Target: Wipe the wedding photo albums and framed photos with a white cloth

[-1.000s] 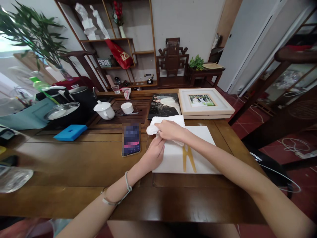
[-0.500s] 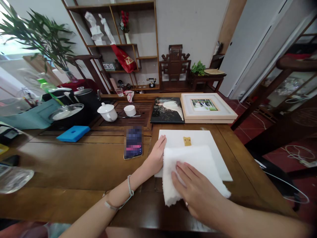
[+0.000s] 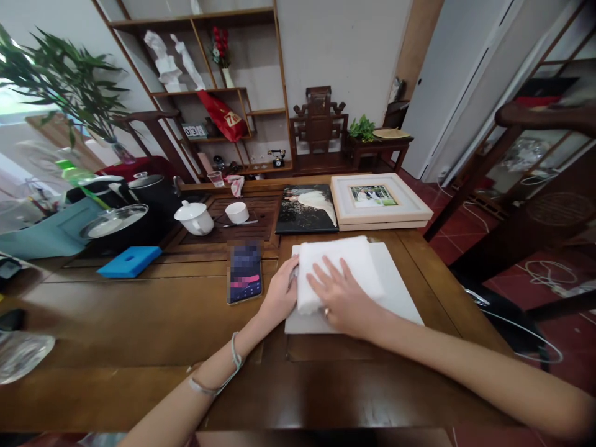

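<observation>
- Whereas the white cloth (image 3: 347, 261) covered the near edge of the board (image 3: 395, 298) before, it now lies far-left on it.
- Right hand (image 3: 342, 298) flat, fingers spread, pressing cloth.
- Left hand (image 3: 279, 295) against board's left edge, seemingly loose, gripping nothing.

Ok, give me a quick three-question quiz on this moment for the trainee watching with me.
1. True or false: the right hand lies flat on the white cloth, which rests on the white panel.
2. What lies on the table just left of the left hand? A) a phone B) a laptop C) a book
3. Which edge of the panel does the left hand touch?
Key: 1 true; 2 A; 3 its left edge.
</observation>
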`<state>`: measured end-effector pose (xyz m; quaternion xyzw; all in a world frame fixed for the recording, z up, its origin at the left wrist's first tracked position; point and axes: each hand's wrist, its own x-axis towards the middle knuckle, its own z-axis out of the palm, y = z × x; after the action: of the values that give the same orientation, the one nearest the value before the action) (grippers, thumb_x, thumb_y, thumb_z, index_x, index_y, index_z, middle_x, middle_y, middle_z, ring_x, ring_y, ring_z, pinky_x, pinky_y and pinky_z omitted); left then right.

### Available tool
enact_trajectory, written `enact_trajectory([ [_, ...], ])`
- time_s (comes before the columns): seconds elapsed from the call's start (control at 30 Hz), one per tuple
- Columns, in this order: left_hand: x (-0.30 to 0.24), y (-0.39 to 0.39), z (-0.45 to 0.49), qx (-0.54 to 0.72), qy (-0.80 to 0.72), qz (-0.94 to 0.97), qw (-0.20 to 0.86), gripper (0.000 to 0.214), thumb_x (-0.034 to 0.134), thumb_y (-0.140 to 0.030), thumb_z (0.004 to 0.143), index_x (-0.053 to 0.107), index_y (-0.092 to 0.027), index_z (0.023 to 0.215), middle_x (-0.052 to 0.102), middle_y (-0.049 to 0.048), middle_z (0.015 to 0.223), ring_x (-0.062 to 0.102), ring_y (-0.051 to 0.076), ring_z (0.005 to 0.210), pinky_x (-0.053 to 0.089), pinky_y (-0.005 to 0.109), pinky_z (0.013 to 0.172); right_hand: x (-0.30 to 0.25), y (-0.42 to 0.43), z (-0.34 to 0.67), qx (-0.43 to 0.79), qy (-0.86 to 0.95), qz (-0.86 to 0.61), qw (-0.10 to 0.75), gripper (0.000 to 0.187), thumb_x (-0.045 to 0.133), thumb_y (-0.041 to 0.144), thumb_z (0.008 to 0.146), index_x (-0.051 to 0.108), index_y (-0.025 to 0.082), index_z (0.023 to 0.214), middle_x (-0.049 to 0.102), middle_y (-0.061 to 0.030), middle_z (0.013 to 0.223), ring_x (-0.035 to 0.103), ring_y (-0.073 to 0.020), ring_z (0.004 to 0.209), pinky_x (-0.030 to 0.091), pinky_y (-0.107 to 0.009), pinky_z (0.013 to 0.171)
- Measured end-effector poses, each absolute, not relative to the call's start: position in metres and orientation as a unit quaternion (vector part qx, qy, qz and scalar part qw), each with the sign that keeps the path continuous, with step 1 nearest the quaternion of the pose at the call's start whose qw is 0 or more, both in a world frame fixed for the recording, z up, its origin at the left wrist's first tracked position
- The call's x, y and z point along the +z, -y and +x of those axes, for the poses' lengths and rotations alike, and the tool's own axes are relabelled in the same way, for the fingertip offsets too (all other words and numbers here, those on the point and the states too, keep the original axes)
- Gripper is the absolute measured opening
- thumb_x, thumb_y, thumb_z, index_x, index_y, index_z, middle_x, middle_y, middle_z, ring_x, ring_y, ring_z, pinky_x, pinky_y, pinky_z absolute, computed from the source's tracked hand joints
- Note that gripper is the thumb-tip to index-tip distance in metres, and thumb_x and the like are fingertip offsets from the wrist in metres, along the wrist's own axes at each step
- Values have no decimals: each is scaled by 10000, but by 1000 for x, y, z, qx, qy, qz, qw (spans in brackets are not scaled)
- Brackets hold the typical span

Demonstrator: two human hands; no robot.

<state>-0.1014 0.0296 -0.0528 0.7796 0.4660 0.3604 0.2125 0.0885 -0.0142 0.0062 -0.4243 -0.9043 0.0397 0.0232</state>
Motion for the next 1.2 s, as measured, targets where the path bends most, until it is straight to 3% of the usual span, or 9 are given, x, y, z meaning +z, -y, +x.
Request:
enact_trajectory([
  [0.1,-54,-30,-103,341,-458,792,214,484,390,-104,881,482,-142,1355,502,159,1437,464,257,1353,349,498,1149,9,60,100,75,931,-356,33,733,512,129,739,384,38,1456,325,-230,1536,124,-419,1446,131,-636,1144],
  [0.17,-58,-29,-102,328,-450,805,203,475,374,-120,908,470,-150,1373,465,154,1470,417,254,1388,322,493,1166,11,77,118,100,930,-353,37,759,489,88,711,393,95,1464,351,-169,1539,122,-366,1459,149,-604,1159],
  [0.33,-65,-24,-98,332,-477,800,148,478,354,-165,951,401,-142,1426,354,166,1531,312,275,1442,277,509,1181,4,50,164,79,870,-483,66,766,420,28,707,425,190,1456,412,-71,1520,177,-293,1461,204,-584,1156],
  [0.53,-63,-28,-104,351,-498,777,160,451,402,-182,918,462,-126,1362,504,194,1405,455,294,1345,349,528,1130,2,-15,135,45,838,-537,84,640,439,118,797,445,163,1436,387,-107,1532,205,-395,1433,170,-690,1104],
  [0.7,-57,-42,-116,421,-488,697,315,483,339,-89,813,522,-155,1255,633,128,1276,598,228,1202,491,438,1005,11,-6,87,63,909,-408,63,632,475,101,782,450,79,1413,380,-175,1523,167,-443,1428,131,-720,1094],
  [0.9,-55,-38,-114,393,-526,700,282,392,430,-220,876,518,-146,1251,605,149,1235,615,238,1103,478,436,989,18,61,138,125,936,-322,60,732,444,23,706,434,118,1432,425,-106,1510,200,-312,1451,207,-555,1167],
  [0.97,-53,-31,-108,360,-564,715,203,386,482,-284,872,547,-124,1217,564,170,1190,579,280,1089,459,477,983,15,73,170,124,911,-389,57,783,412,-9,677,420,132,1447,434,-83,1506,217,-264,1452,235,-504,1175],
  [1.07,-47,-22,-99,310,-590,732,140,343,539,-375,847,633,-134,1072,532,154,1088,508,337,1108,396,526,1010,2,77,206,91,870,-479,76,813,388,-17,681,397,178,1470,427,-69,1509,213,-265,1453,216,-572,1165],
  [1.2,-34,-20,-90,361,-641,616,283,249,607,-317,770,665,-184,972,545,126,1139,421,348,1229,263,512,1099,-19,72,218,69,866,-478,128,831,375,-10,708,340,236,1501,360,-29,1547,113,-262,1473,149,-646,1150],
])
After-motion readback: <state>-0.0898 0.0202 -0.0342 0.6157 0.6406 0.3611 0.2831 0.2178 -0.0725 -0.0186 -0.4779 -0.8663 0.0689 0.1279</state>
